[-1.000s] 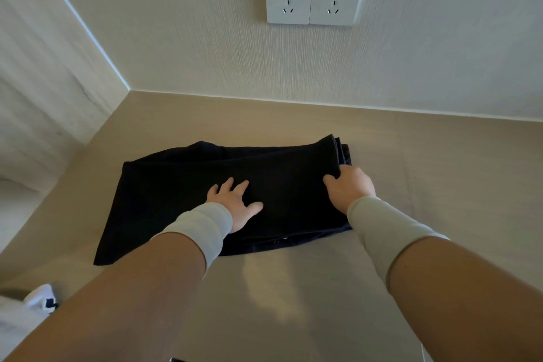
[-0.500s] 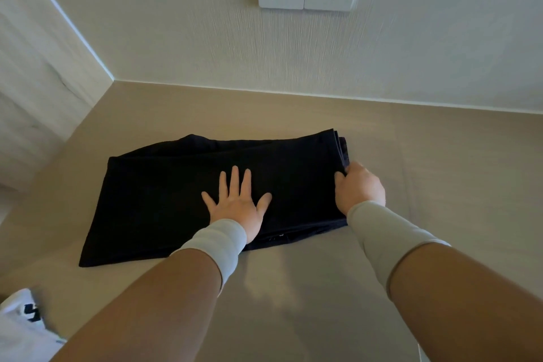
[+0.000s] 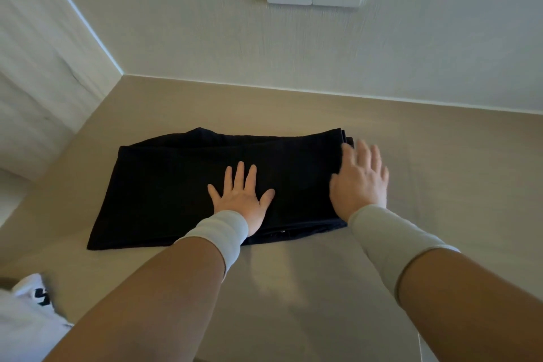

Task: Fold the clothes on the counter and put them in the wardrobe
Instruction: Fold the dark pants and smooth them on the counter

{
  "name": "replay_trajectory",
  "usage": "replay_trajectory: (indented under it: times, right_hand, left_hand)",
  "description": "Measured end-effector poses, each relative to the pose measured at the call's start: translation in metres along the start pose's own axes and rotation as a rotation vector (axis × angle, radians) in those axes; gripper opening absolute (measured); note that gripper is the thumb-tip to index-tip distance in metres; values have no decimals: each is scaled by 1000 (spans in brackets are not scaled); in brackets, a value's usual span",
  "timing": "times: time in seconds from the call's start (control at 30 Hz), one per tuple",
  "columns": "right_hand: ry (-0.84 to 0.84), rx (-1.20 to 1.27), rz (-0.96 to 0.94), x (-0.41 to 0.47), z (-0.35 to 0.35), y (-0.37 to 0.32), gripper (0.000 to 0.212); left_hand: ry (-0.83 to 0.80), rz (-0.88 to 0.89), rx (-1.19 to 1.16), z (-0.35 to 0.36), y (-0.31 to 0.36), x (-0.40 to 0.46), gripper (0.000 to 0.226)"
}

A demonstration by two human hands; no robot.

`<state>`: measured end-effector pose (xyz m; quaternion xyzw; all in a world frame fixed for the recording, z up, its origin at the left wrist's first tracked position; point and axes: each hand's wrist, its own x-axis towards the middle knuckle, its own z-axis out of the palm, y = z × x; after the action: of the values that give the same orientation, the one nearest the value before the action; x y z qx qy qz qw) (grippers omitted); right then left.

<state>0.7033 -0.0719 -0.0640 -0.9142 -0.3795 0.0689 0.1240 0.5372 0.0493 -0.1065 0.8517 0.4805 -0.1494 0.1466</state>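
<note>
Mid-fold: left hand (image 3: 241, 203) flat, pinning black garment (image 3: 176, 185) on table (image 3: 440, 170); right hand (image 3: 360, 178) open, blurred, at its right edge. Next: fold over w/ right.

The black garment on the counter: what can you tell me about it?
The black garment looks like soft dark cloth, folded into a flat, rough rectangle with stacked layers showing at its right edge. It lies on the beige counter near the wall corner. The left hand presses flat on it; the right hand, fingers spread, is at its right edge.
</note>
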Motion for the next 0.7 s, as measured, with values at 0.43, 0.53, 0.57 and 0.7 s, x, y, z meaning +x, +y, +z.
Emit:
replay_trajectory:
  times: [0.43,0.53,0.57,0.7]
  right_hand:
    - [-301,6,-293,-2,53,-132,61]
    - [-309,-104,-203,-4,80,-141,64]
    - [-283,-144,-159,-4,85,-146,65]
    - [-254,-149,-222,-2,94,-196,64]
  left_hand:
    - [59,120,-1,-34,-68,25,56]
    - [-21,36,-33,-33,-111,40,59]
    - [-8,13,-23,-31,-126,42,60]
    - [102,7,14,-29,-159,46,59]
